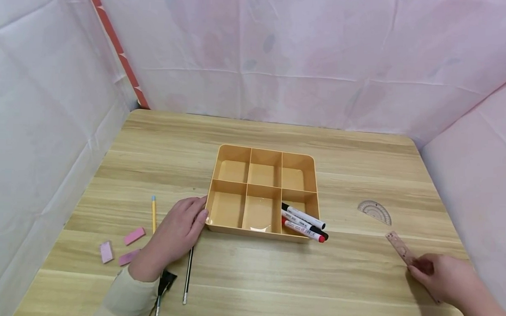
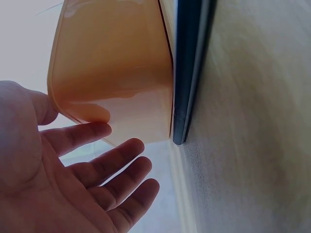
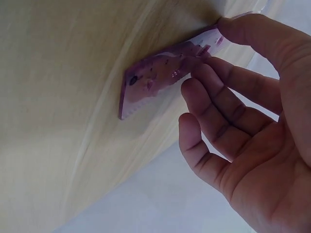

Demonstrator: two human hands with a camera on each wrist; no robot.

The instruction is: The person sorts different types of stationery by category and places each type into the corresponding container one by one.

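A tan six-compartment organizer box (image 1: 263,186) stands on the table. My left hand (image 1: 183,227) holds its near left corner, thumb at the rim and index finger against the outer wall (image 2: 121,63); the other fingers curve loosely free. On the right, my right hand (image 1: 443,276) pinches a pink translucent ruler (image 1: 397,245) between thumb and fingers. The ruler (image 3: 150,80) is tilted in the right wrist view, its far part hidden by the hand. A clear protractor (image 1: 375,211) lies just beyond it. Black, white and red markers (image 1: 303,221) lean in the box's near right compartment.
Left of the box lie several pink and purple erasers (image 1: 135,236), a yellow pencil (image 1: 154,214) and a black pencil (image 1: 188,276). A black item (image 1: 167,281) is partly covered by the left sleeve (image 1: 131,293). Cloth-covered walls (image 1: 281,56) border the table (image 1: 336,282).
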